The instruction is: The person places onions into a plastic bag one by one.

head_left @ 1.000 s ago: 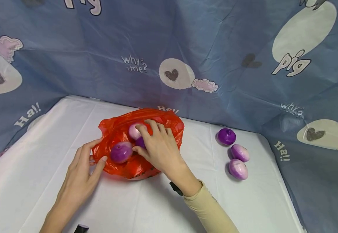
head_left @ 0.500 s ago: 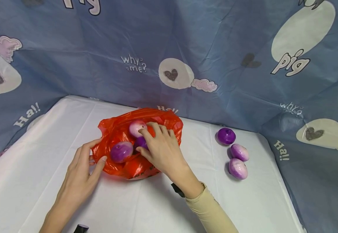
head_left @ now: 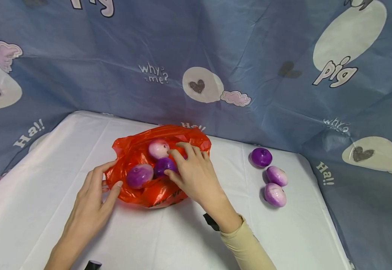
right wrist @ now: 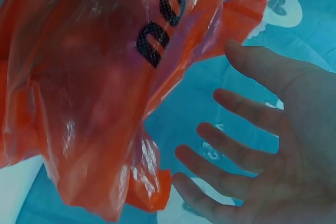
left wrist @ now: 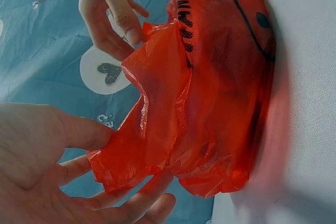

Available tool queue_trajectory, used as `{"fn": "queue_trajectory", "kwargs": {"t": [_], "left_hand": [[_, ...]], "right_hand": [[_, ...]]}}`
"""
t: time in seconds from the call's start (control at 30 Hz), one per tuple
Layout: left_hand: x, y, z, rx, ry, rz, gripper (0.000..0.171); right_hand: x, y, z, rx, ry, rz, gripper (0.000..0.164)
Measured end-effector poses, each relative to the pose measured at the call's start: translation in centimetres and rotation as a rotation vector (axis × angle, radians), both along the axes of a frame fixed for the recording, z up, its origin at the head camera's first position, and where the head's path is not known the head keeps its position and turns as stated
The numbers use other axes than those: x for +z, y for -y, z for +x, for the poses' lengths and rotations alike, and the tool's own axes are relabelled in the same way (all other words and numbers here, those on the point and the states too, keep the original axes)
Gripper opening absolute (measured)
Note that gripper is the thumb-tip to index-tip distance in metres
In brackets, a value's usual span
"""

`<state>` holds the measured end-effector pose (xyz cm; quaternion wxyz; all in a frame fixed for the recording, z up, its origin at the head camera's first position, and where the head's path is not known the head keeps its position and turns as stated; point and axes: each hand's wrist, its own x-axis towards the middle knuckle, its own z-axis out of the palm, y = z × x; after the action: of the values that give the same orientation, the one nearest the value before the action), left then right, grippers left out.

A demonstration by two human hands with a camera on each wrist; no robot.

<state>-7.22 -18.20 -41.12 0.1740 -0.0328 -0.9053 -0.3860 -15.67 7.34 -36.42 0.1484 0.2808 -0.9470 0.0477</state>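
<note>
A red plastic bag lies with its mouth spread on the white table. My left hand pinches the bag's left rim between thumb and fingers, as the left wrist view shows closely. Inside the bag are a pale pink-purple onion, a dark purple onion and a mid-purple onion. Over the bag's right side hovers my right hand, its fingers loosely bent and apart. In the right wrist view nothing lies in that hand's grasp; its thumb tip is right by the bag's rim.
To the right on the white table sit a dark purple onion and two paler onions, one behind the other. A blue printed cloth rises behind and beside the table.
My right hand has drawn back to the right and slightly toward me, uncovering more of the dark purple onion in the bag. The left hand keeps its place on the rim.
</note>
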Motion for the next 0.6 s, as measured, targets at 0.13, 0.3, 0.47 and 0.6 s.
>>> {"fn": "queue_trajectory", "kwargs": {"t": [0.13,0.3,0.47,0.6], "left_hand": [[0.0,0.0,0.0,0.001,0.001,0.003,0.063],[0.0,0.0,0.0,0.004,-0.003,0.000,0.061],[0.0,0.0,-0.1,0.001,-0.005,-0.001,0.060],[-0.1,-0.1,-0.1,-0.003,-0.009,0.006,0.061]], "right_hand": [[0.3,-0.7,0.2,-0.018,0.013,-0.013,0.050],[0.7,-1.8,0.3,-0.041,0.025,-0.044,0.049],[1.2,-2.8,0.3,-0.059,0.019,-0.086,0.048],[1.4,-3.6,0.4,-0.081,0.022,-0.112,0.048]]}}
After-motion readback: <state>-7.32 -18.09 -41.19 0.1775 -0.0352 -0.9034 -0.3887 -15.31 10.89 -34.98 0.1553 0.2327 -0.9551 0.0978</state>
